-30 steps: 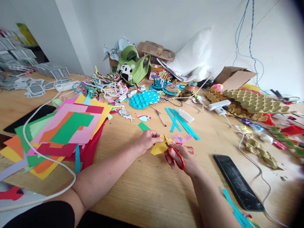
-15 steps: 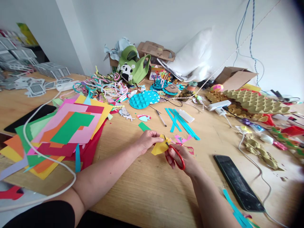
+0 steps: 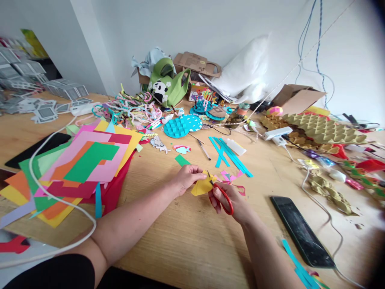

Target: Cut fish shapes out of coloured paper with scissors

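While the left hand pinches one edge of a piece of yellow paper between thumb and fingers, the right hand is curled through the handles of red-handled scissors, their dark blades against the paper's right part. Paper and scissors: held above the middle of the wooden table. Just beyond the right hand: pink paper scraps. Just beyond the left hand: one green paper strip. Farther off: a pen, several blue strips, some crossed, and beside them a white bottle. Left: overlapping coloured sheets. Right, near: one dark phone, lying flat. Right, far: a moulded egg tray. Far, against the wall: a green bag with a panda motif.
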The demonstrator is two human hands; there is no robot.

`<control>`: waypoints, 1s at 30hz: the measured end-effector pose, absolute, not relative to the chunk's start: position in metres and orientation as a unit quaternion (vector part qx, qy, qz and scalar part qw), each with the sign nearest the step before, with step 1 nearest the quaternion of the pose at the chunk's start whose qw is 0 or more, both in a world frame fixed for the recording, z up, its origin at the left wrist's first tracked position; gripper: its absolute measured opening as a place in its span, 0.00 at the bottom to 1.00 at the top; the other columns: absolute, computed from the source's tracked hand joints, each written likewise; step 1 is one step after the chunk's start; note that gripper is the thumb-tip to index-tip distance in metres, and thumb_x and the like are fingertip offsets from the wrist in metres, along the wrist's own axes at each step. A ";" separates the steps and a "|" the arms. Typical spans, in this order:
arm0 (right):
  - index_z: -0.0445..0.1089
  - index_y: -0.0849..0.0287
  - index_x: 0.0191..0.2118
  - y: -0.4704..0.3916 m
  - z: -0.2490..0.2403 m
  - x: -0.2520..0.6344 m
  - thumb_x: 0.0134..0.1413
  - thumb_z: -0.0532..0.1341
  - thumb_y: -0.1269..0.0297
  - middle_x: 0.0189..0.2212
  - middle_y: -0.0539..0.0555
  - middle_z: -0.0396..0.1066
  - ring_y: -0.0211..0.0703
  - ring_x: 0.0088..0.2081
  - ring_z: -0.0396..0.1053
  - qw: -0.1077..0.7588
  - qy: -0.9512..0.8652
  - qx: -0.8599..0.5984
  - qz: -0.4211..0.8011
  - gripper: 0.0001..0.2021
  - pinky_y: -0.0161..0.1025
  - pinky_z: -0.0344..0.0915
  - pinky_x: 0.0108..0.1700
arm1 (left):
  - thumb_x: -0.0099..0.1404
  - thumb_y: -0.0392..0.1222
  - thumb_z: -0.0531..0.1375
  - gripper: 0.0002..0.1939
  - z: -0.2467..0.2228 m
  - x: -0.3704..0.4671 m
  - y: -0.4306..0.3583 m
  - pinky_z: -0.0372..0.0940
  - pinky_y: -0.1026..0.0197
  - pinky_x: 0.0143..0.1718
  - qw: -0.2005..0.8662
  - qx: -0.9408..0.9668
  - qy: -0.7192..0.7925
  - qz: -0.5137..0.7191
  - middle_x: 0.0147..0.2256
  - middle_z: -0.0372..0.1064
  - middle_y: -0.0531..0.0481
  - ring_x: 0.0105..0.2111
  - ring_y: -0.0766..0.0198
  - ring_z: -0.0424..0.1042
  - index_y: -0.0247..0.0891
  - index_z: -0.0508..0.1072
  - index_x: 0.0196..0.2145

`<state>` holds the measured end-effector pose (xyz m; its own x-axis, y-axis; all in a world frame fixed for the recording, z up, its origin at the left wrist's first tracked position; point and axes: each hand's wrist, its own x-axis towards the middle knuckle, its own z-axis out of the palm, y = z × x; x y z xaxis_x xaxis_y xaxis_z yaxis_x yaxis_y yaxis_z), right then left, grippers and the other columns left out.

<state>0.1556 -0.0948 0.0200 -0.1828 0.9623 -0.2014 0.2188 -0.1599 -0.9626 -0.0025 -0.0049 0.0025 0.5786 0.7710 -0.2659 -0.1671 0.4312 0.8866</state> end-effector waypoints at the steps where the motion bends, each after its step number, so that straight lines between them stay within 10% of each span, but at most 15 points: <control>1: 0.62 0.57 0.26 -0.095 0.020 0.156 0.51 0.63 0.36 0.19 0.50 0.66 0.36 0.17 0.63 0.345 -0.548 -0.538 0.539 0.26 0.35 0.54 0.20 | 0.41 0.46 0.71 0.16 0.002 -0.002 -0.005 0.60 0.63 0.30 0.773 0.440 0.343 0.303 0.24 0.70 0.52 0.25 0.67 0.67 0.34 0.72 0.23; 30: 0.62 0.57 0.26 -0.096 0.021 0.154 0.49 0.64 0.37 0.17 0.49 0.66 0.36 0.15 0.61 0.341 -0.532 -0.561 0.535 0.26 0.34 0.53 0.19 | 0.40 0.45 0.73 0.16 0.005 -0.003 -0.006 0.60 0.65 0.28 0.778 0.422 0.348 0.308 0.24 0.71 0.51 0.24 0.68 0.68 0.34 0.74 0.24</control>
